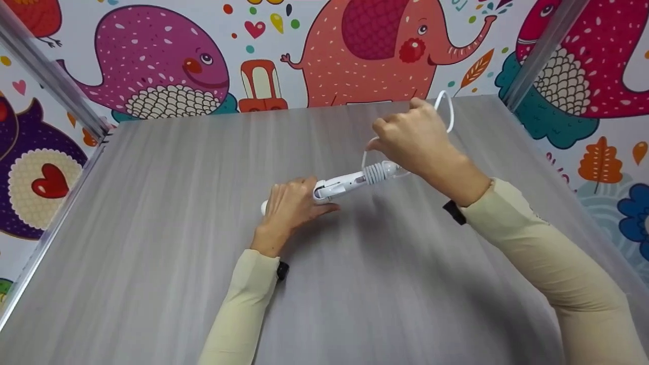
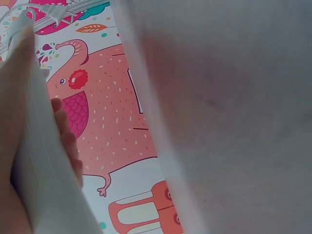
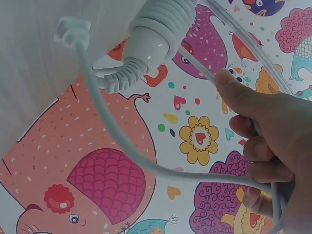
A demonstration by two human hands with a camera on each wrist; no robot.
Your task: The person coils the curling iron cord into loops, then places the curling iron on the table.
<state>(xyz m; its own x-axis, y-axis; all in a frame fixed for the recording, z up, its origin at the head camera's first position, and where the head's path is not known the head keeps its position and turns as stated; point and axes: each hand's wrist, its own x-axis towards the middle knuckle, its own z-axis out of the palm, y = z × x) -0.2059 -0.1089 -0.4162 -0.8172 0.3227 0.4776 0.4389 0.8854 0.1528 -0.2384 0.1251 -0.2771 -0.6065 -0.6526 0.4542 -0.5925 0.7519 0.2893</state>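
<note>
My left hand [image 1: 293, 203] grips a white hair iron [image 1: 345, 185] round its body, above the grey table. White cord is wound in several tight coils [image 1: 375, 173] round the iron's right end, and a ribbed cord sleeve [image 3: 122, 75] comes out of that end. Beyond it, my right hand [image 1: 417, 133] holds the loose white cord [image 3: 117, 134] in curled fingers. The cord loops up past the right hand in the head view. Its white plug [image 3: 73, 31] dangles free near the iron. In the left wrist view, the iron's pale body hides part of the left palm.
The grey wood-grain table [image 1: 167, 253] spreads below both hands. Metal posts [image 1: 545, 56] stand at its back corners. Behind it is a wall with printed cartoon animals, an elephant [image 1: 375, 56] among them.
</note>
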